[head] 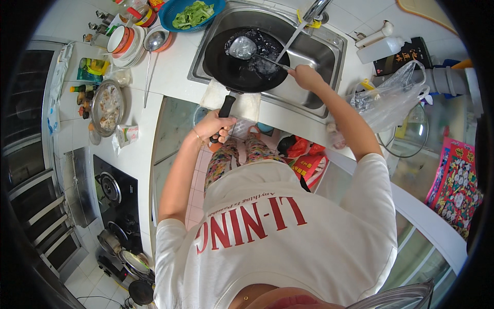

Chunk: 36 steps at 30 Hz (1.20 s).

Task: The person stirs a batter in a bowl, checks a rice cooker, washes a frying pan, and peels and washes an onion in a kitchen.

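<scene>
A black wok (247,79) rests over the left part of the stainless steel sink (328,73). My left hand (212,125) grips the wok's black handle (227,106), which points towards me. In my right hand (307,78) is the metal handle of a wok spatula (242,47); its broad head lies in the wok under foamy water. From the faucet (316,9) a stream of water (291,40) falls into the wok near the spatula's shaft. A pale cloth (247,110) hangs over the counter edge beneath the wok handle.
Left of the sink are a blue basket (166,19) of leafy greens, stacked plates (135,54), a ladle (148,73) on a bowl and a metal basin (121,104) of food. A gas stove (115,193) lies farther left. A plastic bag (389,104) and glass lid (417,131) are right.
</scene>
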Available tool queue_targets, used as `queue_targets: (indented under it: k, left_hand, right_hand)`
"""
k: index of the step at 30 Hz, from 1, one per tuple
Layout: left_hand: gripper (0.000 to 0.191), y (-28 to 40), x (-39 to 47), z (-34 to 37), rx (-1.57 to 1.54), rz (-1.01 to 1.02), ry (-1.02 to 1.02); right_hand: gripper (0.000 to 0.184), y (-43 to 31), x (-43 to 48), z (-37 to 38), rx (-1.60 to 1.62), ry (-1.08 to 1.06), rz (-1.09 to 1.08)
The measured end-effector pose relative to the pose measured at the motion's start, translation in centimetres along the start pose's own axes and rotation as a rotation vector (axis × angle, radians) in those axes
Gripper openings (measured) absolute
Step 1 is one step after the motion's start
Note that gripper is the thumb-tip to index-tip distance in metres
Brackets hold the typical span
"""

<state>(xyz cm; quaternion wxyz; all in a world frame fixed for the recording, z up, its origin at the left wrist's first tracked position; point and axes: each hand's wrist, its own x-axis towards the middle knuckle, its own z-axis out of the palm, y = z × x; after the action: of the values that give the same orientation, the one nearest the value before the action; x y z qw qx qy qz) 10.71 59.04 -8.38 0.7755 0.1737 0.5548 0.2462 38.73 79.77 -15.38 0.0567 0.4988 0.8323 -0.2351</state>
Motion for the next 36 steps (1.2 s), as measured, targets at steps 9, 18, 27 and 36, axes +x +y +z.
queue_targets:
  k: [9, 18, 27, 36]
  left_hand:
    - [0.013, 1.4, 0.0, -0.9, -0.003, -0.083, -0.019]
    - [0.019, 3.2, 0.3, 0.9, 0.103, -0.029, 0.064]
    - [0.017, 7.4, 0.9, 3.3, 0.245, 0.009, 0.09]
    - [0.023, 11.9, -0.7, 3.0, 0.571, 0.087, 0.275]
  right_hand:
    - [0.045, -1.7, -0.9, 0.5, -0.01, 0.111, 0.141]
    - [0.037, 1.8, -5.4, -1.9, -0.125, 0.129, 0.277]
    - [0.04, 5.9, -10.9, 0.4, 0.057, 0.071, 0.414]
    - [0.028, 4.1, -15.9, 2.2, 0.168, 0.318, 0.467]
